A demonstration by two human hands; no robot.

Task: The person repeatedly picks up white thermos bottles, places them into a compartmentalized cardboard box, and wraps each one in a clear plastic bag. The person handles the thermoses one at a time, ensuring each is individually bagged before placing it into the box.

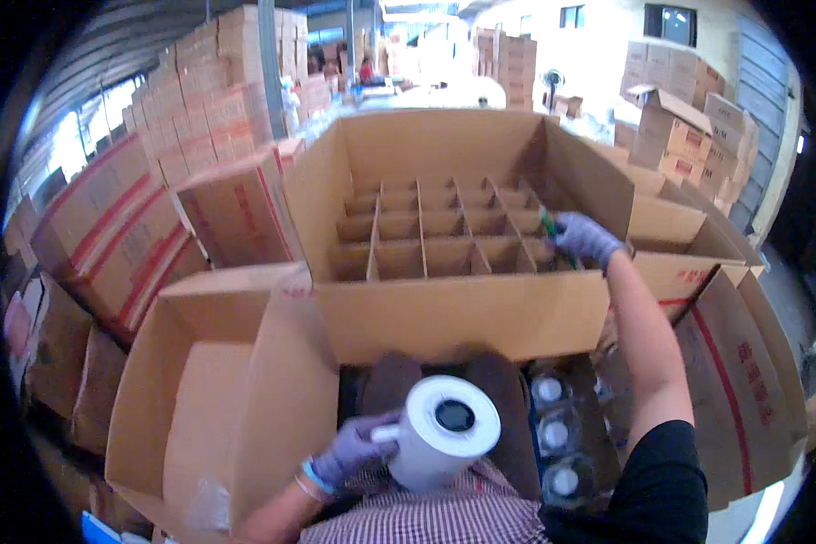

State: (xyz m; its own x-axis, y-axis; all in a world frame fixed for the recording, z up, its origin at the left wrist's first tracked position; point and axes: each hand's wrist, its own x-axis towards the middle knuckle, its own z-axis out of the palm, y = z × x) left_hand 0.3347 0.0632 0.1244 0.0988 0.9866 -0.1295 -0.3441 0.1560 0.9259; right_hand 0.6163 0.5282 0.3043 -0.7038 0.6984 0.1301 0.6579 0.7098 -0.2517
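Note:
My left hand point(354, 449), in a purple-grey glove, is closed round the handle of a white jug point(431, 453). The jug is held near my lap, its round top with a dark centre facing up. In front of me stands a large open cardboard box point(462, 313) fitted with a grid of cardboard dividers point(423, 231). My right hand point(587, 240), gloved too, reaches over the box's right side. Its fingers are closed on a slim green object point(547, 220) beside the dividers; its kind is unclear, and the hand covers part of it.
Clear containers with white tops point(553, 435) stand in a row by my right leg. An open carton point(213, 363) is at my left, and more open cartons point(666, 222) stand at the right. Stacked boxes point(213, 109) rise at the back left, others point(689, 136) at the back right.

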